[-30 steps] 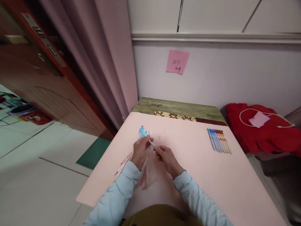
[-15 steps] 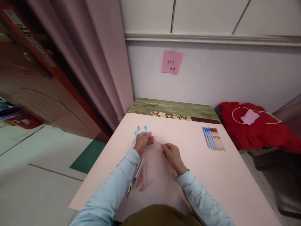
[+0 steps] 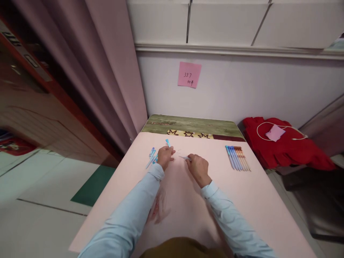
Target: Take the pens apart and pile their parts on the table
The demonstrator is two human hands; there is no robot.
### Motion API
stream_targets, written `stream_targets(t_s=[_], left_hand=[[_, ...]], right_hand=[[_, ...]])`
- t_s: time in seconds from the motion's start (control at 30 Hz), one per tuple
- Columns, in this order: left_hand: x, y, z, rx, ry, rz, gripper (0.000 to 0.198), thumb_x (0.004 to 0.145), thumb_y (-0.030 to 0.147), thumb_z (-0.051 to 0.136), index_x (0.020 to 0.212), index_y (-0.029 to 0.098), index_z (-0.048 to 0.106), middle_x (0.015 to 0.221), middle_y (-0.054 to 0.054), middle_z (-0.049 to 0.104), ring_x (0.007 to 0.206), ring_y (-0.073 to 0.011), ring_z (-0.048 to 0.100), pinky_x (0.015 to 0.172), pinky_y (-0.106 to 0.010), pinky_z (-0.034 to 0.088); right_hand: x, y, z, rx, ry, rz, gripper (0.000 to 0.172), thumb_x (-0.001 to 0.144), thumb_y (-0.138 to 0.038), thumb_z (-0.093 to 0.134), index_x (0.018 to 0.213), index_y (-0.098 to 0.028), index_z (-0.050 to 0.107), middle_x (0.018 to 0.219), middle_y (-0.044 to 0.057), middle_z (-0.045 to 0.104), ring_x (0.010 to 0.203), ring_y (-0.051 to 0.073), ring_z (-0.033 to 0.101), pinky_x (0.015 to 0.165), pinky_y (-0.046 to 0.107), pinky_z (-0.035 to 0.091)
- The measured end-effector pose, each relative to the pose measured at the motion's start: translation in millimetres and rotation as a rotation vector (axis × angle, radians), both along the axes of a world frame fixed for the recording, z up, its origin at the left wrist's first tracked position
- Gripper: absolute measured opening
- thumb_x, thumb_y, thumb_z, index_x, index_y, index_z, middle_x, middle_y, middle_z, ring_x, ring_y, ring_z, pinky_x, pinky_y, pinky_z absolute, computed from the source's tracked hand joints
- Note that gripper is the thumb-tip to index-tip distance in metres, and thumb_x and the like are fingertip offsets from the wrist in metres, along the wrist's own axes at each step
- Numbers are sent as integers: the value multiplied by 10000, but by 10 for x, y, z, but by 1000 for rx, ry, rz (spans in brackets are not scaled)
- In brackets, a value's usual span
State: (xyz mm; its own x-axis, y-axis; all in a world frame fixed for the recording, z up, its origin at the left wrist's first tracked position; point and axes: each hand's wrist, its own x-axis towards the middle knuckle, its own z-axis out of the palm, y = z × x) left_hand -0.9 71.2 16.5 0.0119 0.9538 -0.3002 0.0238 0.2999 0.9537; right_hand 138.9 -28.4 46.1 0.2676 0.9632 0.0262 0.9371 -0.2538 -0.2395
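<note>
The right hand point(image 3: 198, 167) pinches a slim pale pen barrel point(image 3: 184, 157) over the pink table cover point(image 3: 242, 208), one end directed toward the left hand point(image 3: 165, 157), whose grip cannot be discerned. Loose turquoise pens point(image 3: 149, 161) lie beside it; blue and brown pens point(image 3: 238, 158) form a row at right.

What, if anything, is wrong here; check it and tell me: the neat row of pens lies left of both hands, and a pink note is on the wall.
The side is wrong: in the head view, the row of pens lies right of both the left hand and the right hand. A pink note is on the wall, as you say.
</note>
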Motion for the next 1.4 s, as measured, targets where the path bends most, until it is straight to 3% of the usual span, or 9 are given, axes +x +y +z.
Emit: stream_targets(t_s=[0.23,0.57,0.7,0.8,0.87,1.0,1.13,1.3,1.4], left_hand=[[-204,-187,57,2,75,-130,241,773,335,694,724,143,557,731,-87,700,477,-103,563,428,-215,428],[-391,-533,7,-72,173,-232,142,830,293,605,815,163,553,642,-25,668,381,-79,483,368,-198,332],[-372,-620,-9,-99,149,-248,135,832,281,594,785,163,548,643,-30,665,391,-75,482,365,-191,310],[-367,-702,7,-121,121,-259,135,834,276,589,776,161,551,675,-40,677,410,-73,502,376,-188,324],[-372,-771,21,-126,98,-260,149,826,290,605,777,157,557,702,-46,683,419,-72,510,376,-187,325],[-419,-930,57,-130,30,-262,235,775,361,679,799,149,581,781,-61,694,453,-79,540,383,-194,349],[-619,-1015,164,-118,-45,-197,315,718,421,725,799,150,587,801,-65,697,483,-84,544,403,-197,365],[-1000,-1010,331,-16,-24,-47,345,706,457,737,794,145,617,815,-74,703,493,-73,512,415,-194,362],[-1063,-1010,320,-10,-53,-45,313,718,427,737,776,143,621,778,-66,696,504,-76,525,429,-192,375]], right_hand=[[111,-215,139,56,60,-37,236,931,-403,563,1000,-263,741,928,63,745,831,212,674,633,276,367],[248,-407,121,74,351,-168,355,894,-538,536,837,-275,767,763,46,734,742,230,642,582,285,322],[338,-493,-26,78,515,-154,406,882,-553,514,711,-230,691,660,44,685,642,207,614,561,279,333],[380,-488,-203,96,834,-172,377,934,-490,394,847,-208,629,674,31,679,563,176,598,559,269,390],[370,-427,-292,97,936,-206,328,954,-411,329,964,-194,575,755,43,700,576,170,612,571,267,418],[246,-217,-351,-5,515,-146,221,899,-286,447,1050,-173,563,866,93,712,758,220,658,646,288,417],[78,-79,-359,-82,163,-39,242,919,-330,510,1066,-164,609,904,124,723,853,263,677,683,313,410],[-94,-104,-310,-79,87,21,250,946,-329,484,1007,-158,656,885,127,727,862,246,684,680,300,398],[-281,-99,-266,-76,180,50,239,922,-326,498,964,-175,679,885,109,731,848,228,676,655,279,382]])
